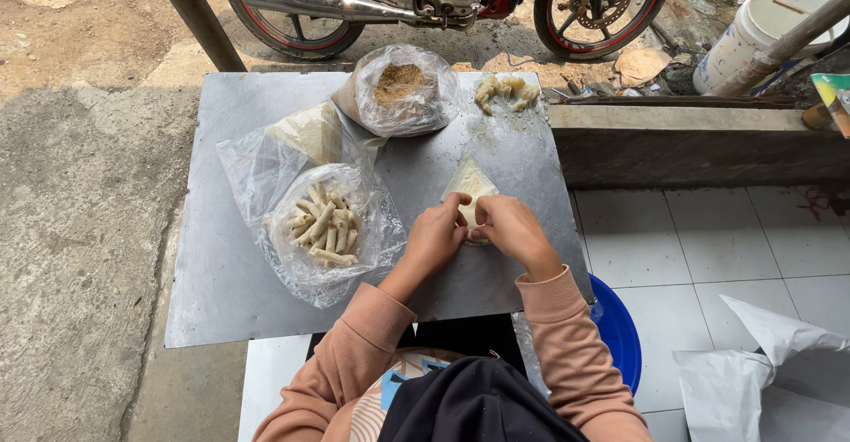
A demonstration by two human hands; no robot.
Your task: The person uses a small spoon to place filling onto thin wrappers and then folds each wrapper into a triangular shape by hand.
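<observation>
Carefully, I pinch the wrapper [470, 187] with left hand [434, 236] and right hand [512, 227], rolling snugly toward twelve o'clock on the counter [221, 265].

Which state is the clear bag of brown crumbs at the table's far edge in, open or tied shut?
Open: the bag of crumbs has its mouth spread wide, with the brown crumbs exposed from above.

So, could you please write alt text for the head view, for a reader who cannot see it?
A person's left hand and right hand fold a thin pale wrapper on a metal table. A clear bag of finished rolls lies to their left, a bag of brown crumbs beyond.
</observation>
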